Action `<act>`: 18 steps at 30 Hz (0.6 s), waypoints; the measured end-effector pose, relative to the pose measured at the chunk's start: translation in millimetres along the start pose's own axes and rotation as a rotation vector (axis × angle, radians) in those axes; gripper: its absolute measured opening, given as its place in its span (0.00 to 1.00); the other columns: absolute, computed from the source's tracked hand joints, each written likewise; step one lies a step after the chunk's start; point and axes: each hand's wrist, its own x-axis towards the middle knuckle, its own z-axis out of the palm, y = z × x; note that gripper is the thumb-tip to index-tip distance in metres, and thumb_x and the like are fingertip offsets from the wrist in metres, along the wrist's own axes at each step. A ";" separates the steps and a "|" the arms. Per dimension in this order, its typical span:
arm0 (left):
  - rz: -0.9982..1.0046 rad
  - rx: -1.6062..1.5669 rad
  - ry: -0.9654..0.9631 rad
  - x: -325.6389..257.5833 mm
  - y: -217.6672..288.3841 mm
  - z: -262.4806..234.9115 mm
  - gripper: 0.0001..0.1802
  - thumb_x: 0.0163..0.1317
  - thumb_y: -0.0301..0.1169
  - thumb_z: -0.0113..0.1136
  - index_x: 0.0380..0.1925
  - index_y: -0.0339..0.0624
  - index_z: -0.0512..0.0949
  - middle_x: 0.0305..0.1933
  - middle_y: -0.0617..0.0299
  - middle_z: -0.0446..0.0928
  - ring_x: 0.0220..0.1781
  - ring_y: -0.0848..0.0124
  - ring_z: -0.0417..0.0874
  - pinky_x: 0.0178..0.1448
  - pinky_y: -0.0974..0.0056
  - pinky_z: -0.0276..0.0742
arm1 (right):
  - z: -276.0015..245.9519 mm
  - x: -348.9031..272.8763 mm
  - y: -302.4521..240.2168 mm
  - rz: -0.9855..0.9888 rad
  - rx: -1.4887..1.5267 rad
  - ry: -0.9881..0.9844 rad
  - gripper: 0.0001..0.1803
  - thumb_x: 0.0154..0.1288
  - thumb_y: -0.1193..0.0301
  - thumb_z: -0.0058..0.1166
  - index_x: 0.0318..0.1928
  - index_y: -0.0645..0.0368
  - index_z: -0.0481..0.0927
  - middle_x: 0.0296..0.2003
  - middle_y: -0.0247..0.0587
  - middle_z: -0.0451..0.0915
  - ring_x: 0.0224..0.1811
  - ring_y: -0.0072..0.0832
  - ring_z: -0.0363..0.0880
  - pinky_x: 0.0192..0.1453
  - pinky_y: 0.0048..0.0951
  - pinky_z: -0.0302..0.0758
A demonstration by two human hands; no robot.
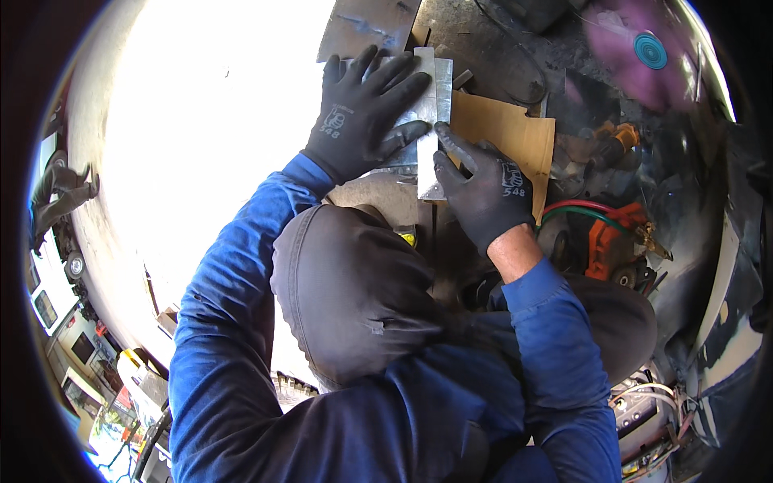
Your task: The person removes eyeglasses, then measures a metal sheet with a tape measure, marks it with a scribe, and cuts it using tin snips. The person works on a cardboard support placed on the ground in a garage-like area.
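My left hand (pixel 354 121), in a black glove, lies spread out on a thin grey sheet of metal (pixel 400 157). Its thumb reaches to a narrow flat metal strip (pixel 429 165) that lies lengthwise across the sheet. From the right, my right hand (pixel 487 189), also gloved, holds the strip's edge between thumb and index finger. Its other fingers are curled and partly hidden. A second shiny metal piece (pixel 444 80) shows beside the strip's far end.
A brown cardboard piece (pixel 515 137) lies under and right of the metal. A metal plate (pixel 366 24) is beyond it. To the right are a blurred purple fan (pixel 624 52), an orange power tool (pixel 618 138) and red and green hoses (pixel 576 206). A person's legs (pixel 68 197) show far left.
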 end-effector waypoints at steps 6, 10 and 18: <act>0.083 -0.020 -0.064 4.7 -10.2 4.2 0.41 0.73 0.62 0.59 0.77 0.49 0.71 0.81 0.54 0.70 0.84 0.46 0.64 0.83 0.33 0.45 | 7.6 -2.7 6.2 -0.058 0.190 0.133 0.27 0.69 0.59 0.70 0.66 0.54 0.84 0.44 0.47 0.86 0.40 0.38 0.83 0.50 0.39 0.81; 0.103 0.026 -0.011 7.1 -10.1 7.1 0.42 0.70 0.66 0.59 0.75 0.53 0.74 0.76 0.55 0.75 0.79 0.48 0.71 0.77 0.33 0.55 | 10.3 -5.0 9.3 -0.027 0.162 0.120 0.29 0.67 0.57 0.73 0.63 0.60 0.84 0.41 0.45 0.86 0.40 0.34 0.81 0.48 0.37 0.80; 0.042 0.010 -0.055 7.3 -7.6 5.3 0.45 0.68 0.68 0.61 0.77 0.54 0.72 0.82 0.52 0.69 0.82 0.44 0.66 0.82 0.32 0.52 | 9.6 -3.9 12.7 -0.081 0.197 0.133 0.25 0.67 0.54 0.71 0.59 0.55 0.87 0.44 0.52 0.87 0.47 0.50 0.87 0.51 0.47 0.83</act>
